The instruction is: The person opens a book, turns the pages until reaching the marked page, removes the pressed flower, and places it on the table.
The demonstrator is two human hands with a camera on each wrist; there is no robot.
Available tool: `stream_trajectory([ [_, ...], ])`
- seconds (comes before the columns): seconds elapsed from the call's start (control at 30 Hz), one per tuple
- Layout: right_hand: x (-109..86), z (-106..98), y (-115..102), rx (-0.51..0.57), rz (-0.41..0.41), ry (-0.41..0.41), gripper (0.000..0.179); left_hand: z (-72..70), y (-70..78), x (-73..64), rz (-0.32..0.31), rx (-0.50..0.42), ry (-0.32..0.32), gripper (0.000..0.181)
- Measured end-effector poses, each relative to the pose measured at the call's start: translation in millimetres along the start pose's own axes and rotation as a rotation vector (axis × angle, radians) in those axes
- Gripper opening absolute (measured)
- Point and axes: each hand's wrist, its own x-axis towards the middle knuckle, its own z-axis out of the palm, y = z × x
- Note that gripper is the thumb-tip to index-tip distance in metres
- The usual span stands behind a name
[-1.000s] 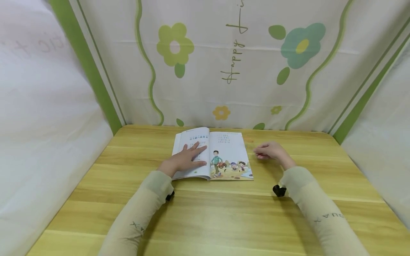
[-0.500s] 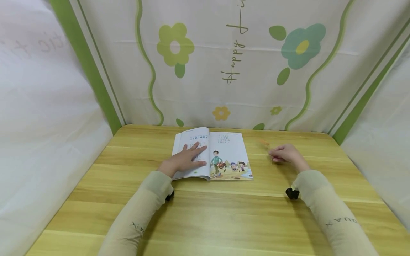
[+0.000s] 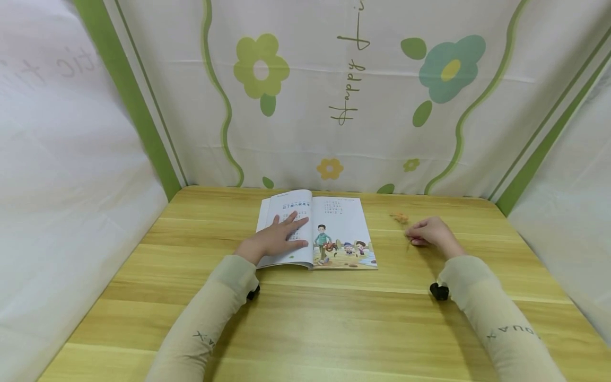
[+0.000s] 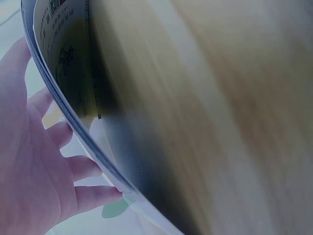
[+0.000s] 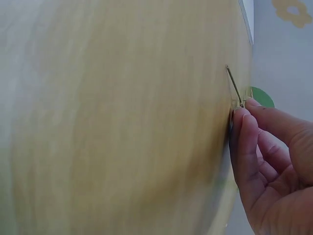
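Observation:
An open picture book (image 3: 343,220) lies on the wooden table, with printed text on its left page and a cartoon on the right one. My left hand (image 3: 274,240) rests on the left page, fingers spread; in the left wrist view the fingers (image 4: 85,167) lie against the pages. To the right of the book, my right hand (image 3: 433,233) pinches a thin flower sprig (image 3: 400,217) with a small orange head. Its slender stem (image 5: 234,85) sticks out between thumb and fingertips in the right wrist view.
The wooden table (image 3: 334,329) extends toward me in front of the book. A white curtain (image 3: 305,116) with printed flowers hangs behind the table's far edge, and white fabric (image 3: 62,185) closes off the sides.
My right hand has moved right, away from the book, and now the orange sprig shows clear of the table in its fingers. My left hand and the book have stayed put.

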Motion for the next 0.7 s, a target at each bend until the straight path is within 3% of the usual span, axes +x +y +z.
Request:
stream_trajectory([
  [0.43,3.5,-1.7,4.3,-0.060,-0.027,0.000,0.020,-1.9,5.2,-1.1,-0.009,0.018,0.003,0.077],
  [0.7,-1.0,-3.4,2.0,-0.253,-0.120,0.039,0.030,-0.4,9.0,2.4,0.023,0.130,0.089,0.077],
])
